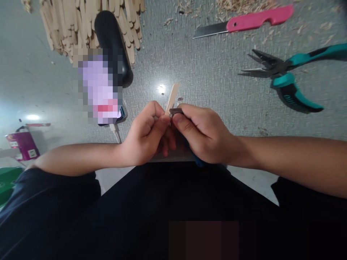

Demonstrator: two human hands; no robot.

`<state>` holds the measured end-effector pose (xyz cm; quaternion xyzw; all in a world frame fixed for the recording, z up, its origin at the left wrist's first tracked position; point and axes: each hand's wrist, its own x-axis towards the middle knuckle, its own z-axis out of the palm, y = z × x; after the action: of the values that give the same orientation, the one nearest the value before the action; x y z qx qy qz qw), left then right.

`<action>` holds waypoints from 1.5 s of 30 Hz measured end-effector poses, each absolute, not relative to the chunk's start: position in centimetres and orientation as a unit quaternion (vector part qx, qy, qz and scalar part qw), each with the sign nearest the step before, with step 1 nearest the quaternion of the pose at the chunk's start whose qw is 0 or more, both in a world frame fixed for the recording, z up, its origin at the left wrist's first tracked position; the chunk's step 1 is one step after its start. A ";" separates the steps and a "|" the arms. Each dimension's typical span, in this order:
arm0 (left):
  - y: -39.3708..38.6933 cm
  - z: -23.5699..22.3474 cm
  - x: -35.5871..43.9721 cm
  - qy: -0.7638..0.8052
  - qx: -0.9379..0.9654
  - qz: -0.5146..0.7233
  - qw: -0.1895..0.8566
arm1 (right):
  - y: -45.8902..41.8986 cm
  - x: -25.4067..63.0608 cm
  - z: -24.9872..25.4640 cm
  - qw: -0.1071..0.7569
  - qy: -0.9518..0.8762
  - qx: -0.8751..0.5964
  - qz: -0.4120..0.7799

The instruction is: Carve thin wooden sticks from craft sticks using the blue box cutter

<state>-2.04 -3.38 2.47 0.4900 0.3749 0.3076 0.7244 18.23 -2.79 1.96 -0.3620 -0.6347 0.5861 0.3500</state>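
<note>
At the left, a purple box (25,146) lies beyond the person's forearm, and toward the far left corner of the counter (159,54) a heap of wooden sticks (61,21) spreads out. A black case (108,30) overlaps the heap's right side, with a blurred-out lilac item (96,85) just beside it and a white cable (115,131) running toward the near edge. By the middle of that edge, the left hand (150,131) is closed, thumb and finger pinching the lower part of a single stick (174,94), whose free end points away from the person. The right hand (207,135) is curled closed around a dark metal piece (176,111), its tip seemingly against the stick's right side. The step in hand looks like shaping or trimming; the next move calls for a firm left pinch and controlled pressure. Toward the far right corner lie a pink-handled blade (260,18), curled shavings (233,8) and open teal pliers (280,68).
</note>
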 end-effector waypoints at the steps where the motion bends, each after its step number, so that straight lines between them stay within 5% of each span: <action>1: -3.4 2.5 -2.1 0.372 0.479 0.305 0.734 | -2.7 18.2 2.0 0.349 -0.639 -0.363 0.581; 8: -3.4 2.7 -2.3 0.355 0.454 0.292 0.763 | -2.0 19.4 2.3 0.307 -0.682 -0.373 0.549; 14: -2.7 2.7 -2.4 0.349 0.469 0.275 0.763 | -0.7 21.2 2.3 0.231 -0.638 -0.333 0.655; 19: -1.8 2.2 -2.6 0.323 0.544 0.283 0.721 | 0.0 21.7 2.9 0.206 -0.717 -0.349 0.568; 26: -1.1 1.4 -2.6 0.295 0.589 0.285 0.696 | 0.1 21.5 3.9 0.152 -0.550 -0.371 0.733; 45: -1.7 1.4 -2.5 0.379 0.645 0.314 0.585 | -0.2 20.7 2.6 0.222 -0.449 -0.353 0.790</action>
<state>-2.49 -1.73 1.44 0.6450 0.3789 0.3140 0.5847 20.73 -0.24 2.64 -0.3527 -0.4488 0.7904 0.2224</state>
